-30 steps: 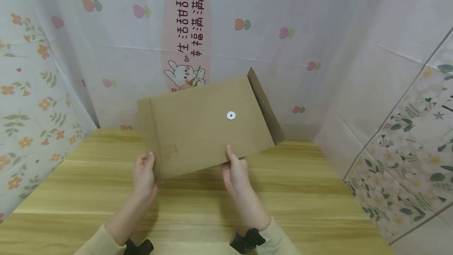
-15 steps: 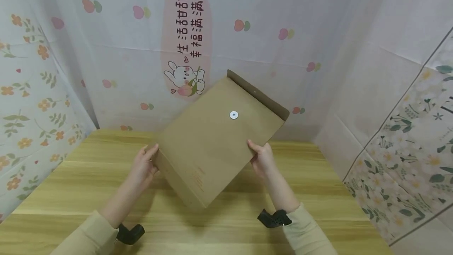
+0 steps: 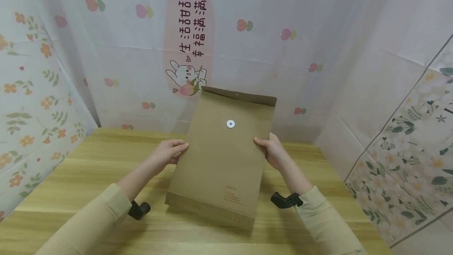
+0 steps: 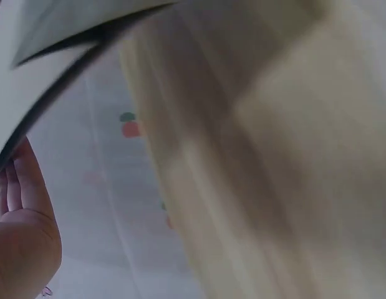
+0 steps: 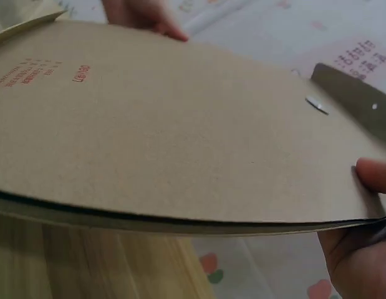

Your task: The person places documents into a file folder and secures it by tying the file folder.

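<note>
A brown kraft-paper document envelope (image 3: 223, 156) is held up, tilted, above the table, its flap (image 3: 240, 97) raised at the far end. A white round button (image 3: 231, 124) sits near that end, and red print (image 3: 234, 196) marks the near right part. My left hand (image 3: 169, 152) pinches the left edge, thumb on the front face. On the opposite edge my right hand (image 3: 274, 148) grips with its thumb on the front. In the right wrist view the right thumb (image 5: 375, 177) lies on top, with the other fingers underneath. Most fingers behind the envelope are hidden.
A wood-grain table (image 3: 106, 168) lies below. A white curtain (image 3: 262, 62) with fruit prints and lettering hangs behind it, with floral cloths (image 3: 35, 109) at the sides. Black wrist mounts (image 3: 286, 200) sit on both wrists.
The envelope has turned counterclockwise from lying sideways to nearly upright, its flap now at the far end. The left hand has moved right along the edge; the right hand has moved right and up.
</note>
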The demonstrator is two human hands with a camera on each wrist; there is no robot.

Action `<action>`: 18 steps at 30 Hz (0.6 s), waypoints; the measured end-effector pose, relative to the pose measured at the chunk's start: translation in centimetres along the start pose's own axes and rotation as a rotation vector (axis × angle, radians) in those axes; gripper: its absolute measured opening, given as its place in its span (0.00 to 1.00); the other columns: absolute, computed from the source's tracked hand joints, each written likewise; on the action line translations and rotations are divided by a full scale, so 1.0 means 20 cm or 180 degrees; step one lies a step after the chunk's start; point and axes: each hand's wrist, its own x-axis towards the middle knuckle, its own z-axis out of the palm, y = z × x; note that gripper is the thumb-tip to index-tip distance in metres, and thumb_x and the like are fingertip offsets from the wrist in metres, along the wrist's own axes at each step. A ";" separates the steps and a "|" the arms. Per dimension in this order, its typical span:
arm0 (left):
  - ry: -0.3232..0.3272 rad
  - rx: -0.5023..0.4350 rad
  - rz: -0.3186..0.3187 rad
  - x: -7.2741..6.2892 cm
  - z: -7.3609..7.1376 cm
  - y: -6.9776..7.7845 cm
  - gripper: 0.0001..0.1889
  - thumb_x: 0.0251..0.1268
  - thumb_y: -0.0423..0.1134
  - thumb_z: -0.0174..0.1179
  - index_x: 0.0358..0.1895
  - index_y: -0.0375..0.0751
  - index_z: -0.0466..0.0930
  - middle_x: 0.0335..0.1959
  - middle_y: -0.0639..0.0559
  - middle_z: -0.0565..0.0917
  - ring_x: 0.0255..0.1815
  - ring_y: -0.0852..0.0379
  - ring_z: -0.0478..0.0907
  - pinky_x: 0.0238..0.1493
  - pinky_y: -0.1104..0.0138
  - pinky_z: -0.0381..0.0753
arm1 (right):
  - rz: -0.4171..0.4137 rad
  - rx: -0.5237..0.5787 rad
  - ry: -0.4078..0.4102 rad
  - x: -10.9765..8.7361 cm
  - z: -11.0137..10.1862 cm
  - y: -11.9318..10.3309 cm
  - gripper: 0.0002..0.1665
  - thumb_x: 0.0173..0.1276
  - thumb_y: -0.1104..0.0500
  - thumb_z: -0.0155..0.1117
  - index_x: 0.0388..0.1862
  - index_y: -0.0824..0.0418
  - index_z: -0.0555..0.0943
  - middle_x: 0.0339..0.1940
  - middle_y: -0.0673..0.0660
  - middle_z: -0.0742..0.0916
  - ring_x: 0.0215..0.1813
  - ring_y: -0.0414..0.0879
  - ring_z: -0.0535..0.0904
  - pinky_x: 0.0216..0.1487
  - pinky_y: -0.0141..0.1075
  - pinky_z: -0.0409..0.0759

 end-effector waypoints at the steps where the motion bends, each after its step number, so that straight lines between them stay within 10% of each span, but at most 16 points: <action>1: 0.0019 -0.0009 0.0027 0.02 0.01 0.02 0.25 0.71 0.46 0.55 0.60 0.27 0.71 0.45 0.46 0.83 0.41 0.51 0.84 0.42 0.59 0.82 | 0.0017 -0.0059 -0.0018 0.00 -0.01 0.00 0.15 0.71 0.68 0.53 0.55 0.65 0.67 0.40 0.50 0.83 0.40 0.43 0.81 0.42 0.36 0.80; 12: 0.0267 -0.0284 0.0155 0.16 0.05 0.21 0.19 0.72 0.43 0.53 0.53 0.28 0.75 0.35 0.52 0.84 0.33 0.58 0.83 0.38 0.65 0.83 | 0.0113 -0.0407 -0.0255 0.02 -0.08 0.01 0.26 0.70 0.67 0.54 0.64 0.71 0.62 0.41 0.50 0.83 0.42 0.44 0.81 0.44 0.38 0.80; 18: 0.0458 -0.0355 0.0117 0.22 0.05 0.26 0.10 0.73 0.39 0.52 0.40 0.34 0.76 0.30 0.54 0.83 0.29 0.60 0.82 0.35 0.66 0.81 | -0.0007 -0.0224 -0.0181 0.05 -0.10 -0.06 0.31 0.77 0.54 0.39 0.68 0.75 0.53 0.40 0.49 0.78 0.37 0.39 0.77 0.41 0.32 0.76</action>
